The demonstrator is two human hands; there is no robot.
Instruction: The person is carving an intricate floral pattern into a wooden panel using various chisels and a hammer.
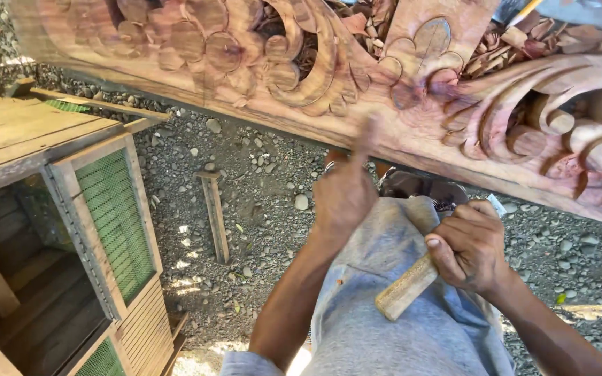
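My left hand [345, 191] is closed, blurred, its fingers pinched around what looks like a thin chisel shaft pointing up at the lower edge of the carved plank [357, 83]; the tool itself is too smeared to make out. My right hand [469, 245] is wrapped tight around a pale wooden mallet handle [407, 287], held low over my lap; the head is hidden behind my fingers. The plank lies across in front of me, above my knees, chips [517, 42] piled behind it. The risk I see: a strike landing off-line could skid the edge into the finished scrolls [308, 69], or onto my left knuckles, since they sit right under the plank. Loose gravel [259, 202] under me wouldn't steady anything.
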